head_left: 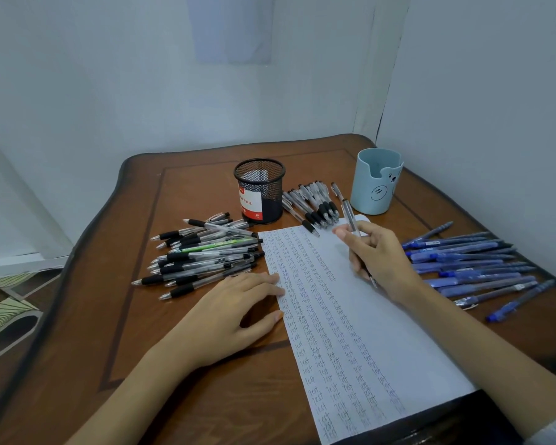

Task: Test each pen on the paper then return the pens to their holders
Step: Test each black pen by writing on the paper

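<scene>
The paper's left edge is pressed by the straight-fingered left hand; a clear pen is gripped over it by the right hand. Beyond it a mesh holder and blue cup are set on a wooden table against pale walls

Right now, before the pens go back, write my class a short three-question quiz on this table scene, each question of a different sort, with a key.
1. True or false: pens stick up out of the black mesh holder.
2. Which hand grips the clear pen over the paper? A) left hand B) right hand C) both
3. Fill in: the blue pens lie on the paper's ___ side, by the person's own sides.
Key: 1 false, no pens stick out of it. 2 B, the left hand only rests on the paper's edge. 3 right.
</scene>
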A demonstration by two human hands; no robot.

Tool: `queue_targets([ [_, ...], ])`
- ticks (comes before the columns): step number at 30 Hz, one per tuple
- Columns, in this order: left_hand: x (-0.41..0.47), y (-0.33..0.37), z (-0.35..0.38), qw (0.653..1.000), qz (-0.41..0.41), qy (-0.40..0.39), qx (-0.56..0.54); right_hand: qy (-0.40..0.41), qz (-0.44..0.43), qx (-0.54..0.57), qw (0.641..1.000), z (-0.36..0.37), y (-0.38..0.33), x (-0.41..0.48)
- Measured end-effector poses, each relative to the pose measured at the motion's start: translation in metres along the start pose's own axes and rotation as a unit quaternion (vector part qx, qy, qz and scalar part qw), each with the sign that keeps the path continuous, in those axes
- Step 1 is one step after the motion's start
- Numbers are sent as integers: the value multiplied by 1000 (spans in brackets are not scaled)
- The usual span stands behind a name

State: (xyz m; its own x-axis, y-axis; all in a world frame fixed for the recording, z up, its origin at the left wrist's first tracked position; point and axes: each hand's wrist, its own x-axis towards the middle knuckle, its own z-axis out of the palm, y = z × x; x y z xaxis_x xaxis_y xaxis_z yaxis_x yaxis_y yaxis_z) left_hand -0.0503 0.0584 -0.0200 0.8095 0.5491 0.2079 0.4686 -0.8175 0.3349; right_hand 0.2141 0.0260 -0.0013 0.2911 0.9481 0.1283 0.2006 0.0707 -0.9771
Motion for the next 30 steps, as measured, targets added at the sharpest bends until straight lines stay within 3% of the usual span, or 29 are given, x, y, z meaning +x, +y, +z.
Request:
queue_targets([
  [8, 0, 1, 0, 1000, -3, 0, -3, 7, 23, -83, 996, 1, 0, 3],
  [12, 0, 1, -1, 1000, -6, 0, -2, 20, 26, -15, 999, 0, 3, 10],
  [16, 0, 0, 1, 1000, -9, 2, -11, 41, -26, -146, 988, -4, -5, 37],
  [21, 1, 0, 0, 1000, -7, -9, -8, 67, -80, -234, 967, 4, -11, 89],
  [26, 1, 1, -2, 1000, -7, -13, -12, 113, -70, -301, 944, 17, -6, 131],
  [30, 1, 0, -2, 1000, -4, -11, -11, 88, -53, -344, 934, 23, 5, 140],
])
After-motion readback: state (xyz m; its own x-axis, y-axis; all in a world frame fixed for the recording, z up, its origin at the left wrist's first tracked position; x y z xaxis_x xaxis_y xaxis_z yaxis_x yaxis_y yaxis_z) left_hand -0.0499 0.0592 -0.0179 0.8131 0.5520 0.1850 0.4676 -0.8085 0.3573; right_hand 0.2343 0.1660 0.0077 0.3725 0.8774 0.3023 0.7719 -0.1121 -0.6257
